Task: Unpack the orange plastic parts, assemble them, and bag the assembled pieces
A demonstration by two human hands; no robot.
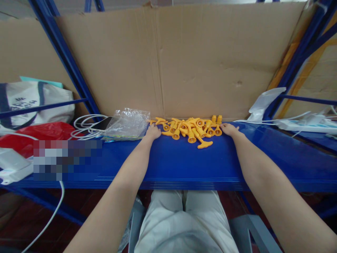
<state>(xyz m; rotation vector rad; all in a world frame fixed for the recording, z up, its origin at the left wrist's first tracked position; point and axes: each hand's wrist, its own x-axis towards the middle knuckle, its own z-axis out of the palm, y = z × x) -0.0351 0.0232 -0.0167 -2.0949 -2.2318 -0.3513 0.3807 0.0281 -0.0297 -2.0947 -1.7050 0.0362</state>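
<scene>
A heap of yellow T-handled plastic pieces with flared, cup-like ends (191, 130) lies on the blue tabletop (195, 165), against the cardboard. My left hand (153, 132) rests at the heap's left end, its fingers by a yellow piece at the back and loosely apart. At the opposite end, my right hand (230, 129) has its fingertips against the outermost pieces, with one finger spread away. Two small yellow pieces (216, 119) stand upright near it. One T-handle (205, 144) juts out from the heap towards me. Neither hand visibly grips a piece.
Left of my arm lie a clear plastic bag (129, 123), a dark phone (102, 123), coiled white cable (79, 128) and a red bag (52, 131). A power strip (308, 125) is at right. Blue posts and a cardboard sheet (197, 63) bound the tabletop.
</scene>
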